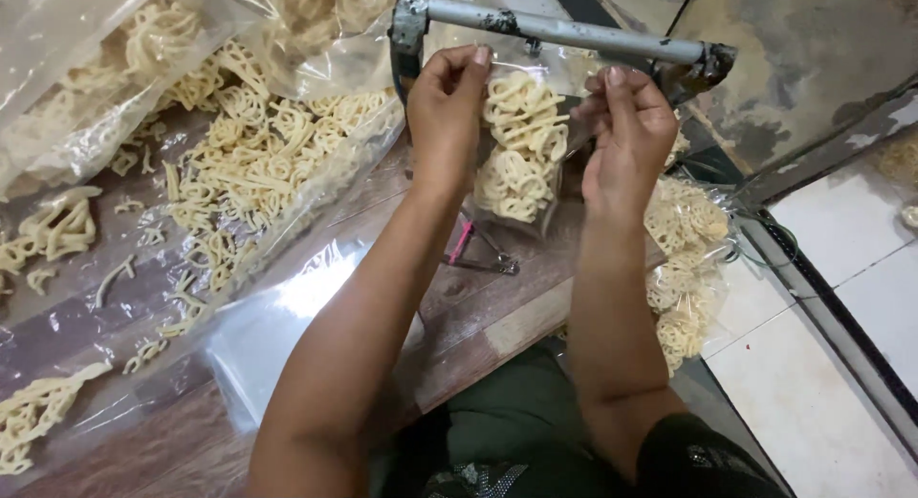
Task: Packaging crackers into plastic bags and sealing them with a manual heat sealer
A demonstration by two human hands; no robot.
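A worn wooden desk [497,316] under clear plastic sheeting [268,316] meets white floor tiles [832,364]. Loose crackers [249,154] lie left of the fingers. Both hands, left [448,106] and right [626,135], pinch 1 small cracker bag [521,144] beneath a metal sealer bar [564,30].

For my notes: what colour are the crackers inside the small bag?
Pale cream-yellow crackers, seen in the head view.

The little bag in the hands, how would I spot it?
Find the grey metal bar at the top. Just below it, both hands pinch a small clear bag of pale lattice crackers. Unlike the other bags, it is held upright.
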